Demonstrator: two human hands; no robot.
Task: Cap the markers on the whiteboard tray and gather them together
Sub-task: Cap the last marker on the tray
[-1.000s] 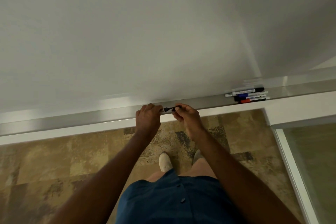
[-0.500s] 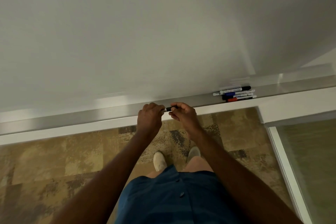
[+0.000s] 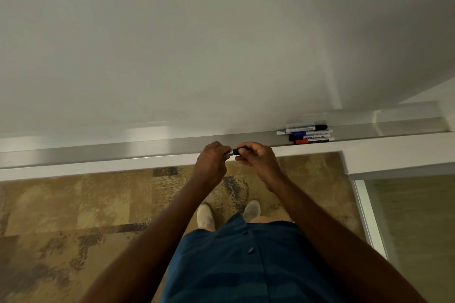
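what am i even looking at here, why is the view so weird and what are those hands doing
There is no machine here. One wide-angle camera is worn on a person's head and looks forward and down, which is why the walls bend and you see the person's own arms, blue clothing and shoes.

The big pale surface is a whiteboard. Along its bottom runs a narrow tray.

The left hand holds a marker body, mostly hidden inside its grip. The right hand holds a black cap right at the marker's end; whether it is fully on cannot be told.

Further right on the tray lies a group of markers, side by side, with black, blue and red caps.
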